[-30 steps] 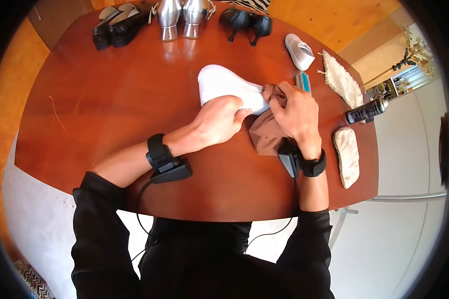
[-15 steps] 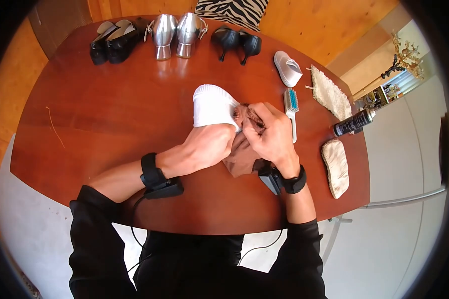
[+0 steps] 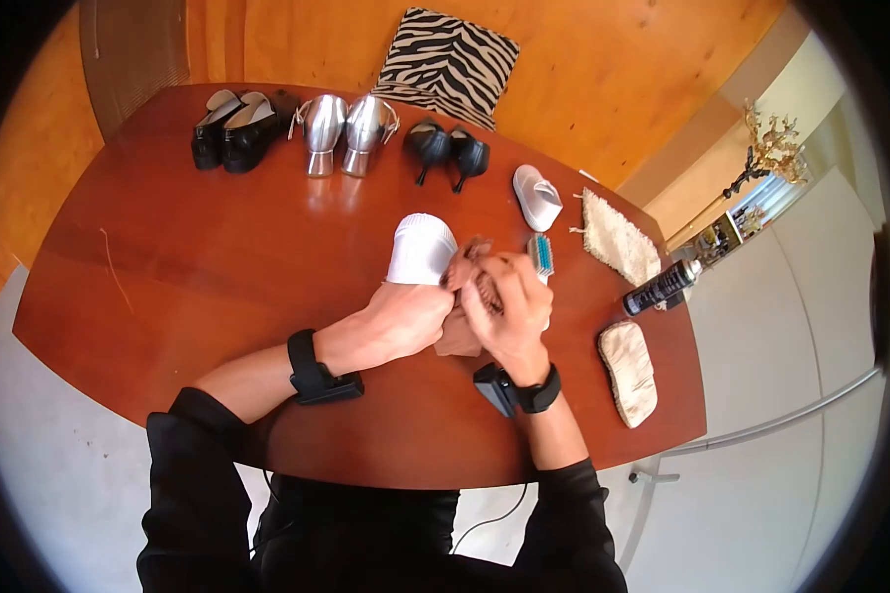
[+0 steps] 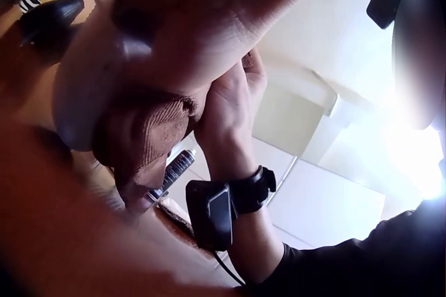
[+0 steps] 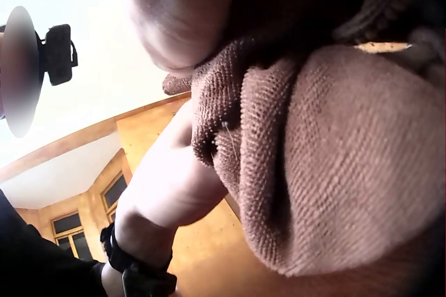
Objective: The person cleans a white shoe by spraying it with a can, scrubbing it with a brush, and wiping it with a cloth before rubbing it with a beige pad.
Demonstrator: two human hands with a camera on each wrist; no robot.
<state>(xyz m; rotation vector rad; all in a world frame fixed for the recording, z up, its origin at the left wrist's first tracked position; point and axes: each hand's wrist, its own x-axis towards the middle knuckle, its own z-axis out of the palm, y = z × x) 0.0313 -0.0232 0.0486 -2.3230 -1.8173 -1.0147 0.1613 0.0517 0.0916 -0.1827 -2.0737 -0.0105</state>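
A white shoe (image 3: 421,249) is held above the table, its ribbed-edged end pointing away from the body. My left hand (image 3: 398,321) grips it at the near end. Beside it my right hand (image 3: 512,306) pinches a bunched brown cloth (image 3: 459,334) against the shoe's right side. The cloth's ribbed folds (image 5: 265,144) fill much of the right wrist view, and its lower part (image 4: 150,144) hangs down in the left wrist view. The fingertips of my left hand are hidden.
Black shoes (image 3: 244,133), silver heels (image 3: 322,128) and black heels (image 3: 447,150) line the far edge. To the right lie a small light shoe (image 3: 537,198), a brush (image 3: 541,255), a fringed cloth (image 3: 618,237), a spray can (image 3: 661,288) and a beige pad (image 3: 628,374).
The head view has tilted up, showing more of the zebra cushion. The shoe has turned so its far end points away, and my right hand with the cloth has come closer to my left.
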